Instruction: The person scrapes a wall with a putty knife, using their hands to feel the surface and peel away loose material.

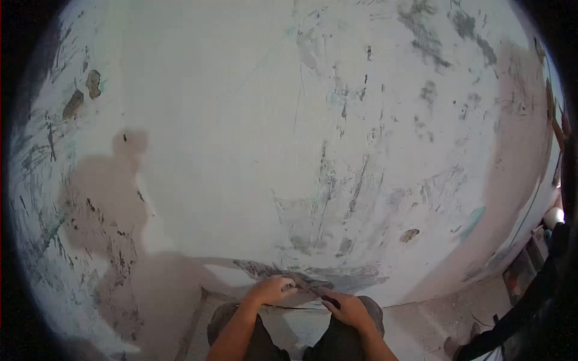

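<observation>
My right hand (348, 310) is closed around the dark handle of a thin, flat tool (312, 290), which looks like a scraper. The tool points up and left, toward my other hand. My left hand (274, 290) has its fingers curled in close to the tool's far end; what they hold, if anything, is too small to make out. Just behind both hands, low on the white wall (205, 150), is a dark grey scraped patch (355, 280).
My knees are bent below my hands, near the wall's foot. Bare, dusty floor (415, 328) lies at right. A person's dark-clothed leg (524, 310) stands at the right edge, beside stacked items and a white round object (553, 216). Shadows fall on the wall at left.
</observation>
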The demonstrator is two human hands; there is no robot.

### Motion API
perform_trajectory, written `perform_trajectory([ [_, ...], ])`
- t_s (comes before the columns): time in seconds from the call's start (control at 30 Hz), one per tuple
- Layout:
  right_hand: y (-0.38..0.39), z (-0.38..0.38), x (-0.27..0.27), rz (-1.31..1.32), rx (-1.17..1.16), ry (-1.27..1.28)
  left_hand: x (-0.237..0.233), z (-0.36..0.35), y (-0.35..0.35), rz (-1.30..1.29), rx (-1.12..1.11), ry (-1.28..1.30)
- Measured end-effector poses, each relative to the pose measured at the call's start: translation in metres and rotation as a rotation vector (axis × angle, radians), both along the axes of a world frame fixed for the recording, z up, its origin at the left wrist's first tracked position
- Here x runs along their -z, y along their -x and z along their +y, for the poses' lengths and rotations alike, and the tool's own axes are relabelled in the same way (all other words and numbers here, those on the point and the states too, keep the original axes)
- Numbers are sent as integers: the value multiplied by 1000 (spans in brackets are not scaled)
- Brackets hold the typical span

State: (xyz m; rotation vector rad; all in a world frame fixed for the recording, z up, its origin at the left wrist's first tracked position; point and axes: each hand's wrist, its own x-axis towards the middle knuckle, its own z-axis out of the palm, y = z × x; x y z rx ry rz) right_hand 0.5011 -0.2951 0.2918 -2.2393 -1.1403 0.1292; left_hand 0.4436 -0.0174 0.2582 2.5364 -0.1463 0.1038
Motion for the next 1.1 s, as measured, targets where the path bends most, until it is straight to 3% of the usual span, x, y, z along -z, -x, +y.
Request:
perform_trajectory([
  [0.07, -1, -5, 8, -20, -3, -18, -23, -5, 0, 44, 17, 57],
  [0.13, -6, -5, 21, 48, -2, -193, -50, -15, 5, -99, -138, 359],
  [0.17, 0, -2, 8, 59, 19, -265, -62, -18, 5, -104, -135, 357],
  [0.23, 17, 5, -34, 180, 58, -367, -90, -26, 4, -530, -206, 324],
  [0.27, 23, 12, -58, 312, 97, -460, -130, -38, 6, -659, -162, 332],
  [0.33, 23, 34, -98, -79, 5, -666, -204, -63, 8, -845, -80, 359],
  [0.4, 10, 55, -129, -349, 39, -718, -248, -76, -3, -914, -16, 481],
  [0.53, -3, 91, -196, -399, 154, -757, -318, -74, -25, -879, -9, 595],
  [0.67, -18, 108, -206, -479, 160, -832, -342, -63, -31, -819, -102, 432],
  [0.83, -17, 120, -205, -384, 71, -966, -343, -58, -36, -949, -182, 137],
  [0.93, -13, 121, -215, -378, 90, -974, -354, -58, -37, -892, -119, 263],
  [1.1, -10, 124, -219, -381, 64, -995, -360, -60, -32, -879, -147, 214],
])
